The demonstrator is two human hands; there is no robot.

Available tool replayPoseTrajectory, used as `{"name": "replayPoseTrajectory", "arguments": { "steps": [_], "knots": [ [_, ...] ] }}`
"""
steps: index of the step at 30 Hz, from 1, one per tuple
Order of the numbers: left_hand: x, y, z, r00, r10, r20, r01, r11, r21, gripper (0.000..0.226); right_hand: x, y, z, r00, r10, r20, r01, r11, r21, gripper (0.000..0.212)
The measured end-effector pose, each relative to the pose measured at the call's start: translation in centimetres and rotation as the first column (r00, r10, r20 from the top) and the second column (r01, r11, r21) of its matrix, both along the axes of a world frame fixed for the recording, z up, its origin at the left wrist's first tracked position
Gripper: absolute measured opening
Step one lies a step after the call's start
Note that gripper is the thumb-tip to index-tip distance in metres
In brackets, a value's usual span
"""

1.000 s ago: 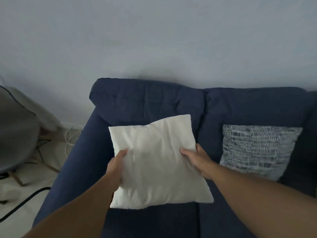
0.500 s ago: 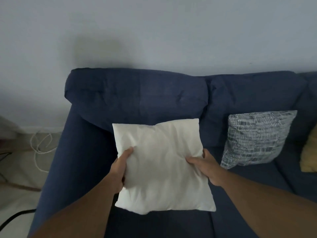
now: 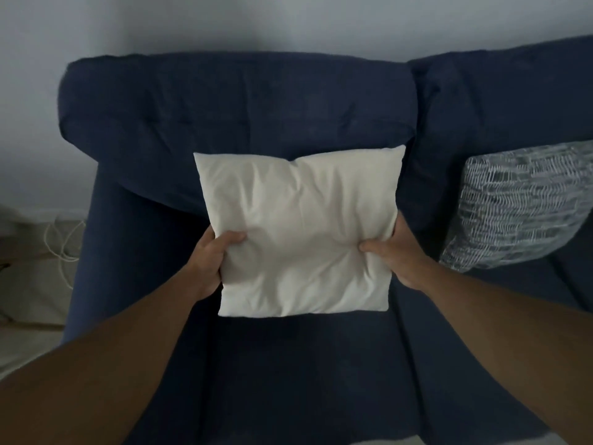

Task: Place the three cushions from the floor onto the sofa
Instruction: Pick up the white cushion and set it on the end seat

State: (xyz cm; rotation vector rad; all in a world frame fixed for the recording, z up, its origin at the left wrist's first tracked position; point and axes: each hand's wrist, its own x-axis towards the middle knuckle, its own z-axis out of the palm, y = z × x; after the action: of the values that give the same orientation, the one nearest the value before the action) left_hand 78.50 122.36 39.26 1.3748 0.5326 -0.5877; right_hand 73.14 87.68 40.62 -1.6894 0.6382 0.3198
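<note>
A white cushion (image 3: 301, 232) stands tilted on the left seat of the dark blue sofa (image 3: 237, 104), its top edge against the backrest. My left hand (image 3: 211, 261) grips its left edge, thumb pressed into the front. My right hand (image 3: 394, 258) grips its right edge the same way. A blue-and-white patterned cushion (image 3: 519, 203) leans against the backrest on the neighbouring seat to the right.
The sofa's left armrest (image 3: 86, 245) runs along the left side. Beyond it, a white cable (image 3: 61, 242) lies on the pale floor by the wall. The grey wall (image 3: 288, 20) rises behind the sofa.
The white cushion has gone further back and now leans on the backrest. My view has come closer to the sofa and shifted left, so the yellow cushion at the right edge is out of frame.
</note>
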Motion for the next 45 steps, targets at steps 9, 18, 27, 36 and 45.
{"name": "replayPoseTrajectory", "arguments": {
  "steps": [9,18,27,36,45],
  "knots": [
    [4.5,-1.6,-3.4,0.999,0.019,0.044,-0.021,0.999,0.048,0.073,4.0,-0.1,-4.4,0.986,-0.164,0.034,0.156,0.973,0.169,0.048],
    [9.2,-1.3,-1.6,0.951,0.094,0.294,-0.173,0.951,0.256,0.005,7.7,-2.6,-3.4,0.98,-0.108,0.168,0.109,0.994,-0.002,0.012],
    [10.9,-0.9,-0.3,0.91,0.051,0.412,-0.22,0.901,0.374,0.013,11.8,-5.7,-2.9,0.962,-0.14,0.234,0.186,0.964,-0.19,0.014],
    [10.3,-1.2,-1.1,0.892,0.214,0.397,-0.335,0.904,0.265,0.018,10.6,-5.6,-2.6,0.934,-0.083,0.347,0.148,0.975,-0.166,0.007],
    [11.9,-0.3,1.2,0.912,0.141,0.385,-0.297,0.875,0.383,0.019,11.4,-5.5,-1.2,0.894,-0.133,0.428,0.21,0.968,-0.137,0.017]
  ]
}}
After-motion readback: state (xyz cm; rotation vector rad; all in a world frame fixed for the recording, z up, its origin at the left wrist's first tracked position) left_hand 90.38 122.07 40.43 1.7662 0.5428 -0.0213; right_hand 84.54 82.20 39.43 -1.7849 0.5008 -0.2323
